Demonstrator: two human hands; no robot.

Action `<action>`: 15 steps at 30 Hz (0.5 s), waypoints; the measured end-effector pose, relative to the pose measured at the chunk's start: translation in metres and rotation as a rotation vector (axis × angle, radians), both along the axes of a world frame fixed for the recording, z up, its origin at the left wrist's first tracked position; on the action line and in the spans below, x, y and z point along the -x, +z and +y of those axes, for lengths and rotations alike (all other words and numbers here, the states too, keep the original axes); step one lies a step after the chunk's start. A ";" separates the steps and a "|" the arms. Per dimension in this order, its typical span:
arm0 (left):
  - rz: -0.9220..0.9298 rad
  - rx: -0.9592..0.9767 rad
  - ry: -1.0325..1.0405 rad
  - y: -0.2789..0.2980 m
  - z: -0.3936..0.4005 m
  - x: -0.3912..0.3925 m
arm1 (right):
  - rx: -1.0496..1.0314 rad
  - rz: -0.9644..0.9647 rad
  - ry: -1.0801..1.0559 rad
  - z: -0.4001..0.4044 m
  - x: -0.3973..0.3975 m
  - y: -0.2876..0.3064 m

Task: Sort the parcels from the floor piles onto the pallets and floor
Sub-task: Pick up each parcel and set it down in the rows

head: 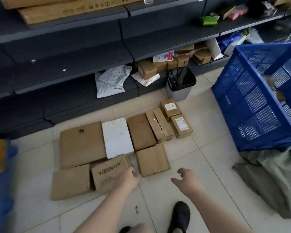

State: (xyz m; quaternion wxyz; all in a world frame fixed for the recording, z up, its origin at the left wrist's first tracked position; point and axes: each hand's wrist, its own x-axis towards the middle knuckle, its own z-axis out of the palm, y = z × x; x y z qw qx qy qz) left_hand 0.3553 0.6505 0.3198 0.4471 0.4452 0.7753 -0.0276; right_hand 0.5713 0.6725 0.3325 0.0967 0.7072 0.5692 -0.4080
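In the blue crate (252, 101), brown parcels (280, 95) show through the mesh.

"YiZAN" printed on a brown cardboard box (109, 174), other labels unreadable

My left hand (130, 178) hides the near corner of the YiZAN box (107, 174), and my curled fingertips are out of sight. The blue crate (252, 105) runs off the right edge, its contents blurred, and the small boxes' labels (180, 124) are too small to read
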 end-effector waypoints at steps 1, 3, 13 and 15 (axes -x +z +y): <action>-0.005 0.011 0.039 -0.020 0.009 -0.007 | 0.028 0.010 -0.001 0.014 -0.007 -0.022; -0.026 0.035 0.105 -0.064 0.022 -0.017 | 0.077 0.012 0.004 0.039 -0.017 -0.067; -0.159 0.089 0.468 -0.338 0.083 -0.037 | 0.203 0.065 -0.053 0.106 0.005 -0.351; -0.204 0.056 0.576 -0.393 0.092 -0.039 | 0.171 0.088 -0.140 0.115 0.013 -0.407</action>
